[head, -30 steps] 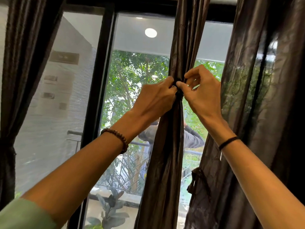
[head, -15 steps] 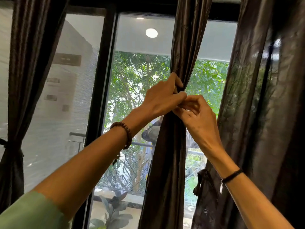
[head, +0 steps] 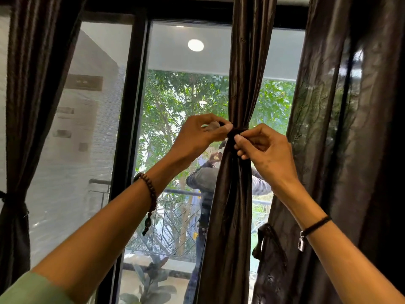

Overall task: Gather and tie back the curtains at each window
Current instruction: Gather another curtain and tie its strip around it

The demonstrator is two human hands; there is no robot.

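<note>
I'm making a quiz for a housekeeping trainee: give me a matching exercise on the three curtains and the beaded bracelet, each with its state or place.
1 left curtain
2 middle curtain
3 right curtain
4 beaded bracelet

a on the left wrist
b hangs loose
c already tied back
d pinched by left hand and right hand

Pairs: 1-c, 2-d, 3-b, 4-a

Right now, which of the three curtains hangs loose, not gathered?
The right curtain, spread wide. The left curtain is cinched by a tie; the left hand and right hand pinch a band around the middle curtain.
</note>
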